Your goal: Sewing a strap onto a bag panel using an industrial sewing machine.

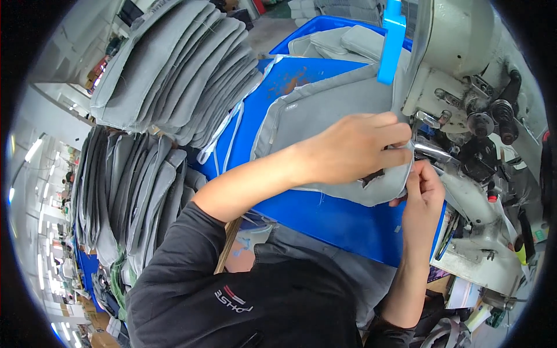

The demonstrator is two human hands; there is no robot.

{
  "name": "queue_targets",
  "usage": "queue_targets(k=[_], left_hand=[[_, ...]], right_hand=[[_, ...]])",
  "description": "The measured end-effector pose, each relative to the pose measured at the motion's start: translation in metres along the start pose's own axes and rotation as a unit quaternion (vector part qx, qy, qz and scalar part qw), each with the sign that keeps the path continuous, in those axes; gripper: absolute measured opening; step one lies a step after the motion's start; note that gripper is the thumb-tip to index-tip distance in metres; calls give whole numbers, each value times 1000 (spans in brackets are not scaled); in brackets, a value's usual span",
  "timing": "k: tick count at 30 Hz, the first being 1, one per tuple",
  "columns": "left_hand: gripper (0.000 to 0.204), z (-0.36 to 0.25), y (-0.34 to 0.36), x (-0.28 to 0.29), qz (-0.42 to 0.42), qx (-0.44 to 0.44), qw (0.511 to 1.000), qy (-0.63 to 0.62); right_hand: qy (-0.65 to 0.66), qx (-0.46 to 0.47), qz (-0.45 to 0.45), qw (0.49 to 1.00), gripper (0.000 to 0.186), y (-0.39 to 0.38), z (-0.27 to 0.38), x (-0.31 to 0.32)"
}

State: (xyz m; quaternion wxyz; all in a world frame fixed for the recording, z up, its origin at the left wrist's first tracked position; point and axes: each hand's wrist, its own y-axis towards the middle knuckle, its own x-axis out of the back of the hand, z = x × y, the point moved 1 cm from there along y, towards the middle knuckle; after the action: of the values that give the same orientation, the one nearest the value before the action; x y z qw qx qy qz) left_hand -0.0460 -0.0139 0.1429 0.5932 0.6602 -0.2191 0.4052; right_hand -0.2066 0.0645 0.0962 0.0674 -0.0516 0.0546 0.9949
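Note:
A grey sewn fabric piece with a raised seam edge lies across the blue table top, its right end at the sewing machine. My left hand is on the fabric, its fingers bent and closed on the part beside the machine's metal foot area. Below and to the right of it, my right hand pinches the edge of the same piece between thumb and fingers. The needle itself cannot be made out. A small dark gap shows in the fabric under my left hand.
Tall stacks of grey fabric pieces stand at the left, with more dark grey pieces below. A blue bin holding grey pieces sits at the back. A bright blue bracket hangs down near the machine. White ties trail beside the table.

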Motion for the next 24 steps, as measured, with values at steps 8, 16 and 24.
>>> queue_targets(k=[8, 16, 24], left_hand=[[22, -2, -8, -12, -108, 99, 989, 5], [41, -20, -18, -14, -50, 415, 784, -458], [50, -17, -11, -22, -103, 458, 705, -532]], right_hand=[[-37, -20, -46, 998, 21, 7, 4, 1], [-123, -76, 6, 990, 17, -5, 13, 2], [-306, 85, -82, 945, 19, -12, -7, -9]])
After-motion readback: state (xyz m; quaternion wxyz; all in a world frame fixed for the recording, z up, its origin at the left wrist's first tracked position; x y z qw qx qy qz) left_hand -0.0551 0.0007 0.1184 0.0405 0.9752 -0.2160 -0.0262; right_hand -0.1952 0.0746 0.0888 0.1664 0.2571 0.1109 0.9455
